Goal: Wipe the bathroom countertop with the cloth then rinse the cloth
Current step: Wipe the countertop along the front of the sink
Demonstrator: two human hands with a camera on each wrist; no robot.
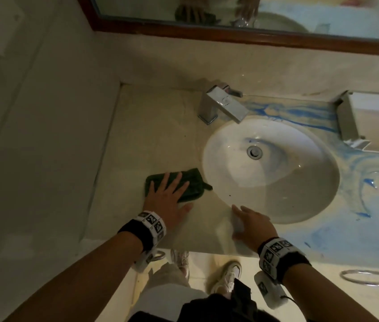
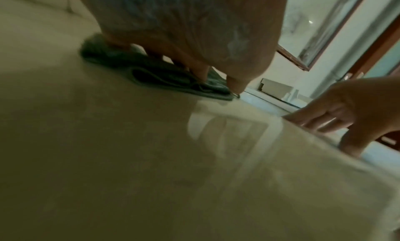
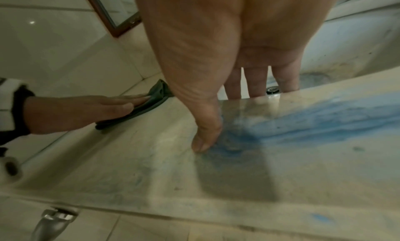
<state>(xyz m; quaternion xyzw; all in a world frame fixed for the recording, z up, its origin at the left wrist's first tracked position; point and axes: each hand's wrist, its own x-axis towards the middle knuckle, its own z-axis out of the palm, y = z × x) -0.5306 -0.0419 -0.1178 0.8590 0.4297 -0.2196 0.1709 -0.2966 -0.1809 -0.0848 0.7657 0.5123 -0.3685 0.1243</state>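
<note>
A dark green folded cloth (image 1: 193, 184) (image 2: 164, 79) (image 3: 149, 101) lies on the beige countertop (image 1: 151, 135) just left of the white sink basin (image 1: 300, 182). My left hand (image 1: 167, 194) (image 2: 194, 39) (image 3: 86, 109) presses flat on the cloth with straight, spread fingers. My right hand (image 1: 251, 224) (image 3: 238, 65) (image 2: 337, 114) rests open on the counter's front part at the basin's near rim, thumb on the stone, fingers reaching over the rim. Blue smears (image 1: 300, 110) (image 3: 324, 118) cover the counter right of and behind the basin.
A square chrome faucet (image 1: 223, 103) stands behind the basin. A metal holder with a white box (image 1: 355, 119) sits at the back right. A wood-framed mirror (image 1: 253, 36) hangs above, and a wall bounds the counter's left end. A towel ring (image 1: 369, 277) hangs below the front edge.
</note>
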